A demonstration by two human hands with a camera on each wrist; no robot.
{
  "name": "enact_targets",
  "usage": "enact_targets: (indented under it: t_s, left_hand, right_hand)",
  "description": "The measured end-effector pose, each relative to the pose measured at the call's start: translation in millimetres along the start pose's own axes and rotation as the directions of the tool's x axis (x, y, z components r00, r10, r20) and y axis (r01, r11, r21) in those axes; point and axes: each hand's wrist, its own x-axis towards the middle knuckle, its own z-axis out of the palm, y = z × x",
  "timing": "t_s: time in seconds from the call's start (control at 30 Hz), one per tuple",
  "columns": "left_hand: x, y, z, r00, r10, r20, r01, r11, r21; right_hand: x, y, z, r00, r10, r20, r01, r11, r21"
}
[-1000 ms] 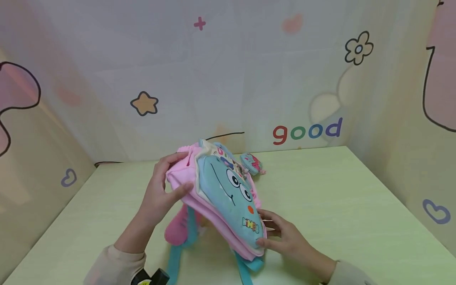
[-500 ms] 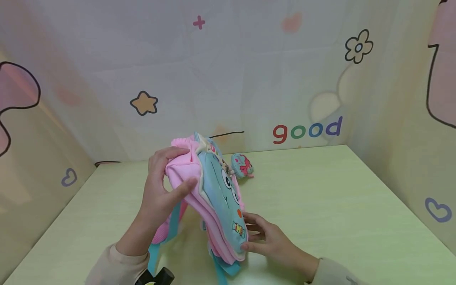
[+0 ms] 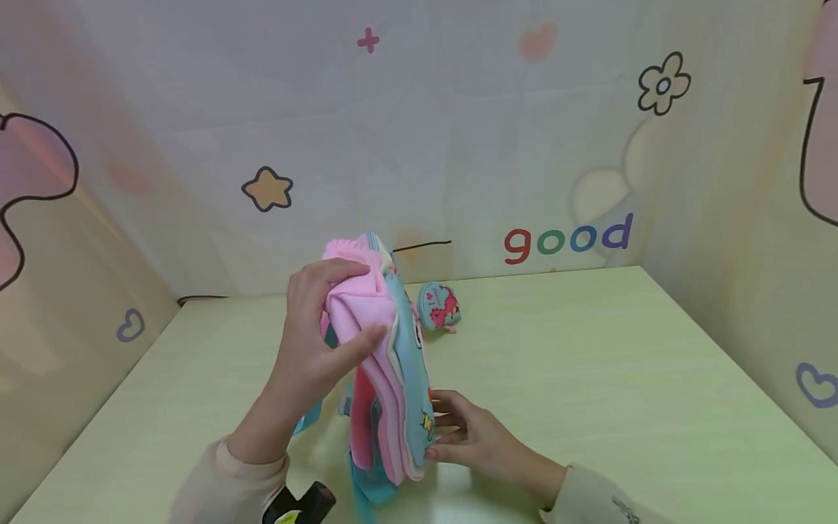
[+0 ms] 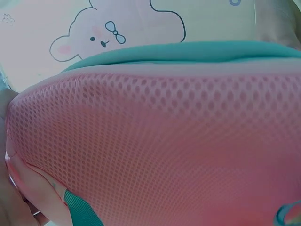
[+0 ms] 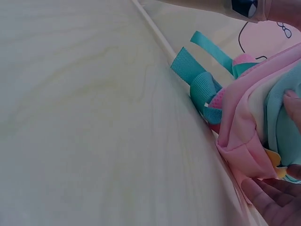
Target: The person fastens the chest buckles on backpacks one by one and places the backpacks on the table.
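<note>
Could tip backpack (image 3: 391, 364) twd frame L if losing L hand (image 3: 314, 346) pinch on it, w/ R hand (image 3: 476, 441) fingers just spread.

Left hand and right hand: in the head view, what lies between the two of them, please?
The pink and light-blue backpack lies between the left hand and the right hand, as the head view shows.

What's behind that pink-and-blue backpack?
In the head view, a small patterned pouch peeks out right of the backpack, with the printed backdrop beyond. Whatever lies directly behind the backpack is hidden.
</note>
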Motion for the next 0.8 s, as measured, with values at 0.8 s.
enact_targets:
  t_s: [0.8]
  left_hand:
    - [0.4, 10.5, 21.6, 0.989, 0.140, 0.056, -0.141, 0.990, 0.013]
  right_hand:
    - [-2, -63, -73, 0.996, -0.036, -0.078, 0.009, 0.945, -0.328]
